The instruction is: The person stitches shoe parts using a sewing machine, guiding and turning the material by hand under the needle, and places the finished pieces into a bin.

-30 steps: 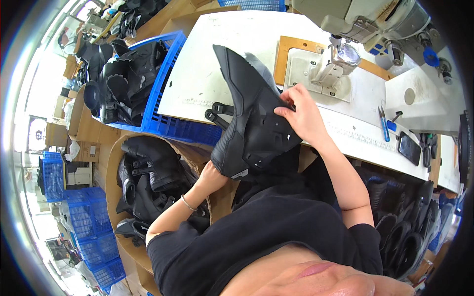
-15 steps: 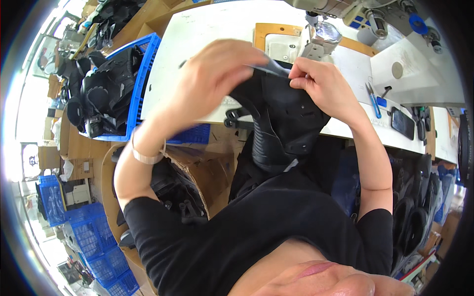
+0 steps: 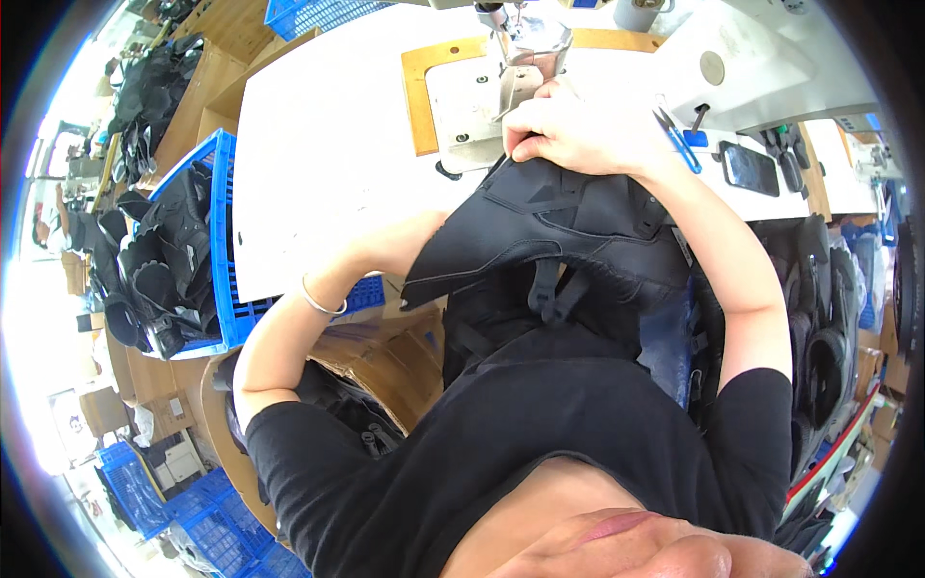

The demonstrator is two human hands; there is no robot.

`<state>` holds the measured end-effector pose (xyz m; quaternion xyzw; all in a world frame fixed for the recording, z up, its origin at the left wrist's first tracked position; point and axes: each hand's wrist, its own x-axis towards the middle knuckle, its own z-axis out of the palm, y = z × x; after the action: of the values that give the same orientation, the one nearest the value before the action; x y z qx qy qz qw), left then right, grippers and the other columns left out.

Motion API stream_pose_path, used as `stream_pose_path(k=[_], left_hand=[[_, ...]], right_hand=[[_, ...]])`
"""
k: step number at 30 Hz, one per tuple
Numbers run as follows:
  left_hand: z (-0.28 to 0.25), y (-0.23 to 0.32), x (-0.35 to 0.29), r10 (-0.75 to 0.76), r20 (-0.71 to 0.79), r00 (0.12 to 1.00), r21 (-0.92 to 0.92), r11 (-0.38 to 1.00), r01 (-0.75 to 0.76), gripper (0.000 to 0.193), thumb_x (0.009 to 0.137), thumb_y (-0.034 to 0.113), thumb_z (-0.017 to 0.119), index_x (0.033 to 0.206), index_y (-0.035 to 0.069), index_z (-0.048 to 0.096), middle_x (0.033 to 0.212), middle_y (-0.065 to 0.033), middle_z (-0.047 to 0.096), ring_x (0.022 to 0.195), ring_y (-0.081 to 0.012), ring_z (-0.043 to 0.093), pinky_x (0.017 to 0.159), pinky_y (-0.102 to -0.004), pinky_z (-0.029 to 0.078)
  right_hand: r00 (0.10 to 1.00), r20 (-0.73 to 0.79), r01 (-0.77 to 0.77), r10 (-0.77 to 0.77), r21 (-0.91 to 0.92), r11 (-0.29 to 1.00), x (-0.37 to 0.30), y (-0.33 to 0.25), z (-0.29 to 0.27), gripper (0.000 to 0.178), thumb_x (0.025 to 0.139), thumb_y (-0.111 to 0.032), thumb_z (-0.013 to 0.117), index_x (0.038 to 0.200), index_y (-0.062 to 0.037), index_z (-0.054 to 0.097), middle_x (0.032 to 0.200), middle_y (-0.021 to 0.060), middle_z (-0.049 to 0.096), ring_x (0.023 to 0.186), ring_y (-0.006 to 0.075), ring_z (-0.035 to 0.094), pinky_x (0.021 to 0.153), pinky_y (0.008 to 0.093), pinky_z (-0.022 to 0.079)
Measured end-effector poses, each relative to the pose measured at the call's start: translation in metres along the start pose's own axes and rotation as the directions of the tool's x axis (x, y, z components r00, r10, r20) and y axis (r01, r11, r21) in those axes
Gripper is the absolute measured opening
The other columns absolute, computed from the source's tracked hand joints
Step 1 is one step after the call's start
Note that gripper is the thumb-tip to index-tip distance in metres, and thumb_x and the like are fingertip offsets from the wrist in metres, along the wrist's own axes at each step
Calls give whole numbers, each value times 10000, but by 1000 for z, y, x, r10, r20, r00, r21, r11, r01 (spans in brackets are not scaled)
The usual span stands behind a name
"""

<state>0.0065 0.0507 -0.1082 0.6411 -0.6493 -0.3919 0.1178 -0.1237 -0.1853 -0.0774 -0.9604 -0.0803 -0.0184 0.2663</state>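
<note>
A black boot upper [image 3: 568,226] with stitched seams and dangling straps spans the table's front edge, its upper edge near the sewing machine's presser foot area [image 3: 520,82]. My right hand [image 3: 568,130] is closed on that edge, thumb and fingers pinching it just in front of the machine. My left hand [image 3: 424,241] reaches under the left side of the upper. Its fingers are hidden by the black material, so their grip does not show.
The white table [image 3: 318,164] carries blue-handled snips [image 3: 679,143] and a dark phone [image 3: 750,170] on the right. A blue crate [image 3: 224,250] full of black uppers stands at left. Below it is a cardboard box [image 3: 385,356] with black pieces. More black uppers [image 3: 819,356] hang at right.
The boot upper has gone from hanging upright between both hands to lying sideways by the machine. My left hand has dropped beneath it; my right has moved left toward the needle area.
</note>
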Motion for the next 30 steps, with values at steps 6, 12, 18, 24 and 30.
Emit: stream_pose_path(k=[6,12,18,24,30], left_hand=[[5,-4,25,-377,190,906,-982,-91,168,325,917,147,557,1201,-11,563,1062,-51,648,855,-103,618,728,-236,518],[15,6,34,-182,109,977,-933,321,164,555,762,84,716,1273,17,511,1160,-49,611,1032,-111,570,897,-250,463],[29,1,43,-212,161,964,-951,228,209,535,737,29,733,1234,18,536,1094,-68,645,970,-133,622,870,-266,500],[23,5,58,-224,157,962,-901,366,232,478,709,63,771,1147,10,588,1028,-69,658,885,-128,631,817,-257,508],[28,0,75,-239,107,965,-817,532,222,427,669,136,826,1052,37,666,944,-36,681,832,-107,607,814,-264,483]], right_hand=[[978,-206,61,-25,168,984,7,26,58,104,903,-163,559,925,-76,612,871,72,596,886,252,564,835,362,436],[965,-246,107,-91,50,993,-5,22,59,187,878,-253,605,933,-75,617,923,76,603,936,260,574,851,374,440],[968,-53,218,-246,-313,924,-37,-7,43,615,729,-424,704,1220,-98,528,1205,92,555,1202,258,475,1054,414,331],[987,-78,120,-143,-247,962,-47,-5,56,675,730,-349,724,1288,-50,488,1253,126,545,1219,278,489,1070,459,347],[953,-219,164,-209,-205,965,-59,0,48,599,713,-151,699,1267,-31,505,1213,139,579,1128,304,569,1028,441,418]])
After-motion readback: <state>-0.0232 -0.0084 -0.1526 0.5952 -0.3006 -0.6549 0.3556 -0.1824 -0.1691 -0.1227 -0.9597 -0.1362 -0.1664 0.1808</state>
